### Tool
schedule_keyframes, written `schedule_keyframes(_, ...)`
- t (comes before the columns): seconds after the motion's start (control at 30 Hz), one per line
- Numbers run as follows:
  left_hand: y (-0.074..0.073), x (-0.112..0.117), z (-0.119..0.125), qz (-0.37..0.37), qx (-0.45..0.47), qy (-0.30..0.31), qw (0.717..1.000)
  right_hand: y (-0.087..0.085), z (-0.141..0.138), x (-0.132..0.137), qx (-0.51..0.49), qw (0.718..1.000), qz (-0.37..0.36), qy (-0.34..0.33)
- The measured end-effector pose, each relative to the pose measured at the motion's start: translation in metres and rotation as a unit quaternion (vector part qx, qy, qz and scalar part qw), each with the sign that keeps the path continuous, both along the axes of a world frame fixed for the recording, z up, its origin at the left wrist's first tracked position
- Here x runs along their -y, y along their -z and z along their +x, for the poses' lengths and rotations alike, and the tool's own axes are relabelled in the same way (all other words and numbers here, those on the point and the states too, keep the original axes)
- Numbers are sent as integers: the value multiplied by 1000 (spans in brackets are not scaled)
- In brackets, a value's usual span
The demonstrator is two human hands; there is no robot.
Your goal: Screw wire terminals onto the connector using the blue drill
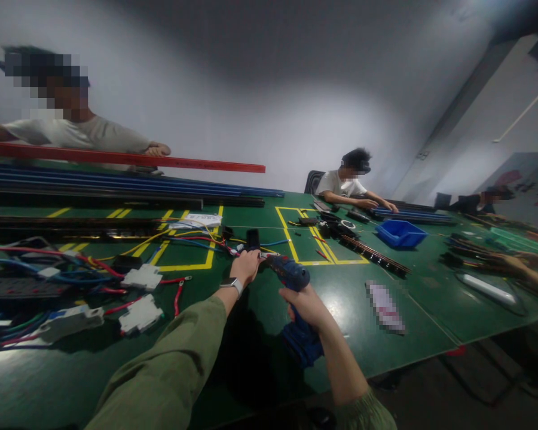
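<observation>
My right hand (308, 303) is wrapped round the grip of a blue cordless drill (291, 272), whose battery base hangs low over the green table. The drill's tip points left, right beside my left hand (245, 267). My left hand is closed at the ends of coloured wires (224, 243); the fingers cover what they hold. A small black block (252, 237) stands just beyond those fingers. The wires run left to a long dark strip (116, 228).
White circuit breakers (142, 277) with red and blue cables lie at the left. A red bar (206, 163) and blue rails (138, 179) lie along the back. A blue bin (400, 233) stands to the right, near another strip (374, 254). Several other people sit around the table.
</observation>
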State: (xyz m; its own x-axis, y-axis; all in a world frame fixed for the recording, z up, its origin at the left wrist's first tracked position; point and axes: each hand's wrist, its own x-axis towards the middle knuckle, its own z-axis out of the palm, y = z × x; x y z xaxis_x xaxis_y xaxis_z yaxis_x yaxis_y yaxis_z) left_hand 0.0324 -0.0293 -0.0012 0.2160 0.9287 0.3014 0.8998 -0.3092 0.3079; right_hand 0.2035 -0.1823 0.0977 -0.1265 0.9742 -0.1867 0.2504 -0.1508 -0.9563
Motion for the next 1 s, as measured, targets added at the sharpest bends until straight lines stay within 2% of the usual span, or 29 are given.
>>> schedule_keyframes(1.0, -6, 3, 1, -17, -11, -4, 1000, -1, 0, 0, -1, 1000, -9, 3)
